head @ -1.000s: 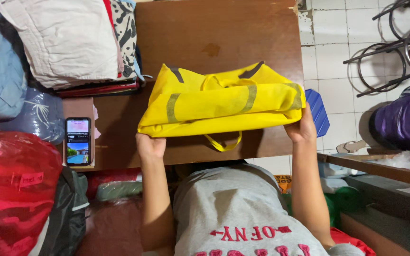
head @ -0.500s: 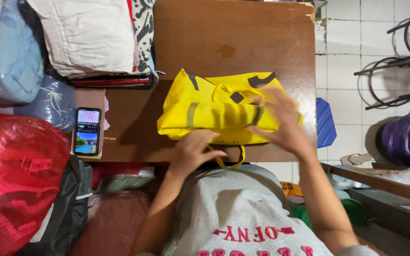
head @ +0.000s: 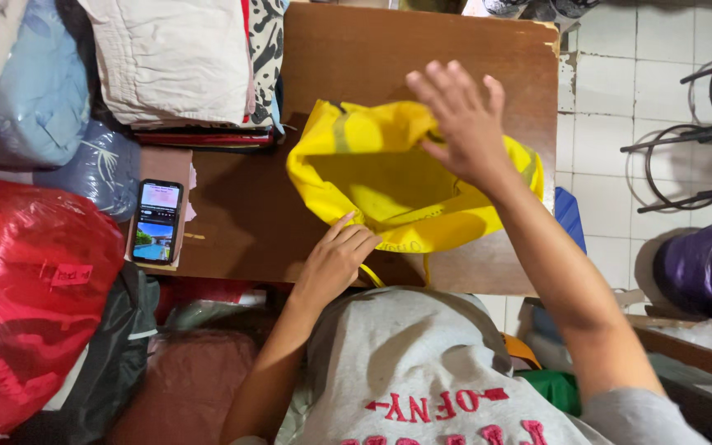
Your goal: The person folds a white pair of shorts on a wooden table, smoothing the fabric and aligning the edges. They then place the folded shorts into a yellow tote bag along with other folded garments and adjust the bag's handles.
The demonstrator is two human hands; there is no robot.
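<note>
1. A brown wooden surface [head: 422,41], worn and chipped at its far right corner.
2. Right of the surface, a white tiled floor [head: 620,82] with dark grout.
3. On those tiles, black round metal frames [head: 686,140].
4. Left of the surface, stacked folded cloth [head: 175,58] and a red plastic sack [head: 26,288].

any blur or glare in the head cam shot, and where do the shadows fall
Head view: the raised right hand is slightly motion-blurred at the fingertips; the yellow fabric bag and the left hand are sharper. The bag casts a soft shadow leftward on the brown wooden table. The crinkled red plastic bag shows mild glare.
</note>
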